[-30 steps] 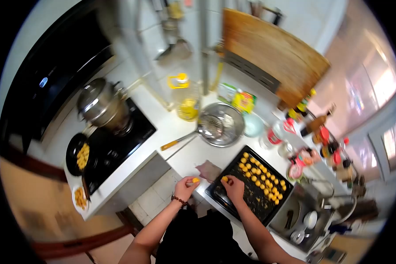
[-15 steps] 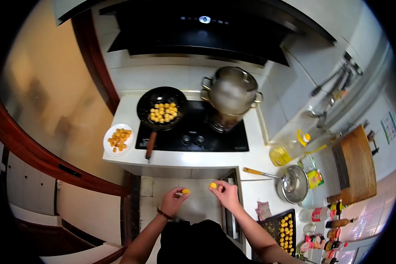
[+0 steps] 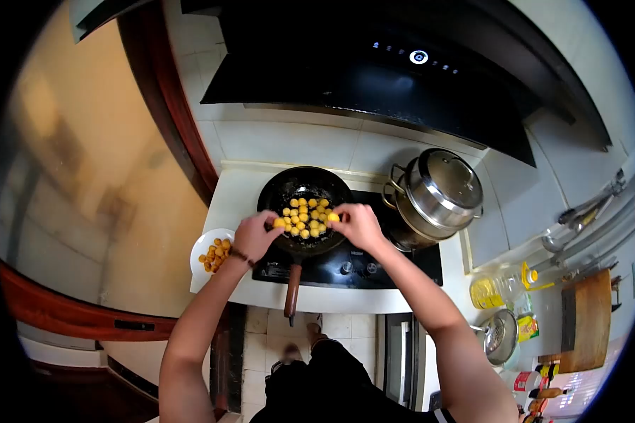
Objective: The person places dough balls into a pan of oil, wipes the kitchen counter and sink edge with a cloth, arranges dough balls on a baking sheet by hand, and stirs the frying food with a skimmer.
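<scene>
A black frying pan [image 3: 305, 176] with a brown handle sits on the left burner, holding several yellow dough balls [image 3: 303, 218] in oil. Over its left side my left hand [image 3: 255, 235] pinches one yellow ball [image 3: 279, 223]. On the opposite side, my right hand [image 3: 358, 225] has another yellow ball [image 3: 334, 217] between thumb and fingers. Both balls are held just above the pan. Left of the stove is a white plate [image 3: 199, 248] of browned balls [image 3: 216, 255], partly behind my left wrist.
A lidded steel pot [image 3: 441, 190] stands on the right burner under the range hood [image 3: 374, 92]. On the right counter are an oil jug [image 3: 494, 290], a strainer in a metal bowl [image 3: 501, 337], a wooden cutting board [image 3: 587, 321] and seasoning bottles [image 3: 536, 395].
Both hands have moved forward from over the floor to above the pan, each still holding a ball. The view has turned left and come closer to the stove.
</scene>
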### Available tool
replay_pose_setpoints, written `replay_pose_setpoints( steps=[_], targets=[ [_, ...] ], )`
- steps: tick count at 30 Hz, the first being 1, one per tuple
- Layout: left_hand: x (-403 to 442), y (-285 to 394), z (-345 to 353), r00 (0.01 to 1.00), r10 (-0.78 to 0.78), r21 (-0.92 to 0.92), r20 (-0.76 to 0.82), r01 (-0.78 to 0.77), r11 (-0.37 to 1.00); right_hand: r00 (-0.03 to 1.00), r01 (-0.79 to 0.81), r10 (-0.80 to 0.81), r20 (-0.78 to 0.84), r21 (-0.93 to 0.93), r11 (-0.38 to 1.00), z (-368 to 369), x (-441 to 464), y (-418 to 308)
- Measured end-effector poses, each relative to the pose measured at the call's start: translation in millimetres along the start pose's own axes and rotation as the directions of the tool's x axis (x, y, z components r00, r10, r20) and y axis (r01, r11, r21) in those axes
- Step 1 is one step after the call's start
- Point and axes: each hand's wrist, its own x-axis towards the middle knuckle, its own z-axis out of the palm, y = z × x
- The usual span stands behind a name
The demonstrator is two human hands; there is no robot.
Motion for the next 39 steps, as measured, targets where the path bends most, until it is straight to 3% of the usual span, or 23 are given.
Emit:
replay_pose_setpoints(
  steps=[2,3,7,9,10,13,17,22,24,25,27,30,32,33,35,37,39],
  targets=[
    [51.7,-36.0,30.9,0.996,0.075,0.117,-0.047,-0.069,0.991,0.998,-0.027,0.033,0.061,-0.093,0.995,20.3,64.2,20.1],
    [71.3,-35.2,38.7,0.999,-0.024,0.196,-0.027,0.029,0.98,0.995,-0.036,0.046,0.087,-0.111,0.993,36.1,89.9,35.3],
    [128.5,-65.3,82.6,0.985,-0.171,0.458,0.0,0.153,0.876,0.979,-0.05,0.085,0.185,-0.187,0.981,87.6,169.7,72.6],
    [145.0,-84.1,97.2,0.978,-0.19,0.515,0.089,0.118,0.849,0.983,-0.006,0.059,0.174,-0.292,0.957,105.9,186.1,76.9],
    [149.7,-93.3,106.2,0.976,-0.197,0.525,0.091,0.121,0.843,0.962,-0.036,0.123,0.243,-0.333,0.942,111.6,193.4,77.6],
    [160.9,-110.5,121.3,0.966,-0.23,0.589,0.119,0.118,0.799,0.957,0.033,0.09,0.276,-0.411,0.911,142.1,207.4,102.5],
    [169.5,-129.9,138.1,0.949,-0.261,0.615,0.175,0.102,0.782,0.954,0.047,0.096,0.282,-0.462,0.886,168.7,215.8,119.0],
    [165.0,-144.9,148.5,0.954,-0.286,0.609,0.088,0.175,0.773,0.962,0.074,0.061,0.267,-0.47,0.88,173.4,215.6,128.3],
    [155.2,-128.2,124.3,0.992,-0.124,0.453,0.016,0.103,0.885,0.973,0.051,0.045,0.227,-0.403,0.914,138.1,202.3,101.2],
    [148.8,-118.8,111.2,0.992,-0.122,0.457,0.014,0.102,0.884,0.974,0.052,0.043,0.225,-0.4,0.915,119.4,191.0,89.0],
    [135.9,-93.9,84.6,0.997,-0.041,0.202,-0.063,0.053,0.978,0.996,0.013,0.008,0.086,-0.235,0.972,77.3,161.8,71.3],
    [93.9,-50.7,67.4,0.998,0.018,-0.061,-0.053,-0.021,0.998,0.998,-0.038,0.04,-0.048,0.033,0.999,17.4,92.0,48.4],
    [57.7,18.7,67.8,0.997,-0.061,-0.376,0.043,0.073,0.924,0.977,-0.066,0.116,-0.179,0.262,0.963,5.1,25.6,51.8],
    [38.9,49.1,76.7,0.98,-0.118,-0.411,0.159,0.174,0.895,0.957,-0.053,0.148,-0.249,0.35,0.935,5.6,-10.4,51.9],
    [-3.7,99.0,110.1,0.949,-0.049,-0.588,0.312,0.234,0.774,0.882,-0.351,0.47,-0.007,0.655,0.669,3.8,-83.6,39.1],
    [-50.2,137.4,150.0,0.94,0.231,-0.67,0.25,-0.004,0.743,0.848,-0.257,0.529,-0.015,0.863,0.435,30.9,-163.5,58.0],
    [-102.7,155.2,185.0,0.852,0.407,-0.584,0.33,-0.154,0.797,0.65,-0.211,0.756,0.077,0.974,0.082,35.0,-237.7,41.2]
  ],
)
